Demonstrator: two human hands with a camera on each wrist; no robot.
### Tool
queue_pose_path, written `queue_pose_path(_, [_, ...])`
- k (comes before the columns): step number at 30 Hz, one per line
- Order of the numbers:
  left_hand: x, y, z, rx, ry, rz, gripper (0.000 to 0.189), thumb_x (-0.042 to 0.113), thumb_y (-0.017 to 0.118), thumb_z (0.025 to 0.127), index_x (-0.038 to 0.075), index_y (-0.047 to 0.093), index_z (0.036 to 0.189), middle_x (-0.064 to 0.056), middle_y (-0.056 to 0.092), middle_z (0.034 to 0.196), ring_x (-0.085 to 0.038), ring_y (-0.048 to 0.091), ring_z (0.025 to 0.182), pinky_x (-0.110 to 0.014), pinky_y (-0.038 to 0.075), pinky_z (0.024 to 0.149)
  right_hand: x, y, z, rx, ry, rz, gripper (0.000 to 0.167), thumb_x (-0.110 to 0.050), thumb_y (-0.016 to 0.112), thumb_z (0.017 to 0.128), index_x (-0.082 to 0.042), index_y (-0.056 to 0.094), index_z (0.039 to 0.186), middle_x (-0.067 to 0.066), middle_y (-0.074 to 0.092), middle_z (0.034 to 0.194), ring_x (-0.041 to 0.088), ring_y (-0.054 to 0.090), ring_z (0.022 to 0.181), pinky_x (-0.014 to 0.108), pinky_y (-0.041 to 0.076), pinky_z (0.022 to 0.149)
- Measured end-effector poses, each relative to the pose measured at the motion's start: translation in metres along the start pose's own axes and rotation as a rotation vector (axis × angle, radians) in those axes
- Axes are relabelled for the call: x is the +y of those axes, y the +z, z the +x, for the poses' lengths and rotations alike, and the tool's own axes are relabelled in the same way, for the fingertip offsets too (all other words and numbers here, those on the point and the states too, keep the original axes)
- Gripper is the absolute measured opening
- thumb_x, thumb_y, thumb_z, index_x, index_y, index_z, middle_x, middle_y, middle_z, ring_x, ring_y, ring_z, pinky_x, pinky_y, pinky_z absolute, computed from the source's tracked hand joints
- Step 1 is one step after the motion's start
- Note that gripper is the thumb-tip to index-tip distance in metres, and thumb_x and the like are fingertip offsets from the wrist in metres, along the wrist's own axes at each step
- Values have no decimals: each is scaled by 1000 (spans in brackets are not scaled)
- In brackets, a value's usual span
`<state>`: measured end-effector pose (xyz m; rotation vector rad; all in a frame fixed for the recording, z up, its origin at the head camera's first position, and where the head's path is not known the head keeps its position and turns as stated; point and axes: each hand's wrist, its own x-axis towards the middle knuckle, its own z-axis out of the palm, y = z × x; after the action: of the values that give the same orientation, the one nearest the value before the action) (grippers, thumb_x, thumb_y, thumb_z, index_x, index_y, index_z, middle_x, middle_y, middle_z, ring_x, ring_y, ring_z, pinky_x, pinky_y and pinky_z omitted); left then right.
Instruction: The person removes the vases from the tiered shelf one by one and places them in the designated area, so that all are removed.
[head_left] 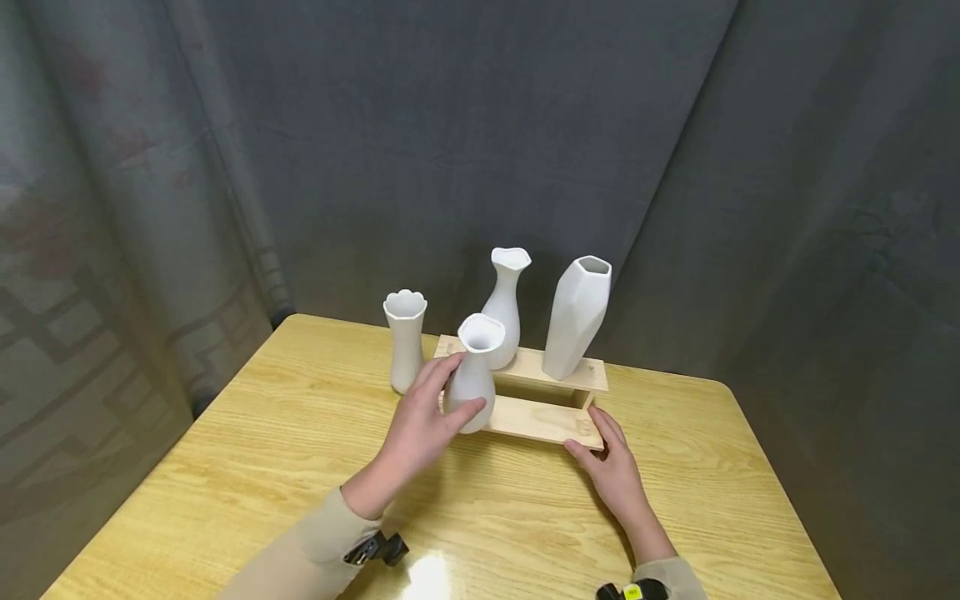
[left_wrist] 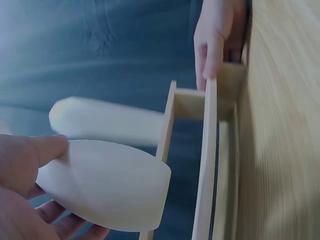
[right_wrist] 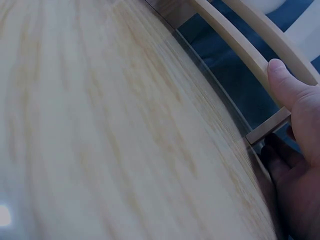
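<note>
- Head view: I see the left hand (head_left: 423,412) curled round a white bulbous vase (head_left: 474,390), thumb opposite fingers, over the left part of a two-tier wooden stand (head_left: 543,419).
- Left wrist view: I see a gap between that vase's base and the stand's lower tier.
- My right hand (head_left: 617,477) grips the stand's right end, thumb on the lower tier's edge.
- A wavy-rimmed vase (head_left: 504,312) and, right of it, a faceted vase (head_left: 576,321) occupy the stand's upper tier.
- A scalloped vase (head_left: 407,350) stands left of the stand, on the wood-grain table (head_left: 300,450).
</note>
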<state>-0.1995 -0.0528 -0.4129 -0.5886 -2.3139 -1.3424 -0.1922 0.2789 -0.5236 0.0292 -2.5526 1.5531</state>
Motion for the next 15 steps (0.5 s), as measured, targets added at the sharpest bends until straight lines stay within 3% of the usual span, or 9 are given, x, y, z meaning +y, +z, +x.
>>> queue_pose_path(6, [-23, -34, -8, 40, -35, 27, 69, 10, 91, 92, 5, 60, 154, -15, 64, 141, -34, 67, 120, -61, 57, 100, 0, 0, 0, -7, 1, 15, 88, -35, 81, 104, -8, 35, 173, 18, 23, 179, 38, 30, 163, 1, 29, 105])
queue_pose_path(15, [-58, -73, -13, 67, -93, 69, 69, 9, 88, 96, 0, 55, 156, -21, 60, 145, -42, 65, 126, -64, 55, 104, 3, 0, 2, 0, 6, -20, 90, -38, 81, 104, -8, 33, 174, 18, 23, 180, 39, 27, 164, 2, 27, 108])
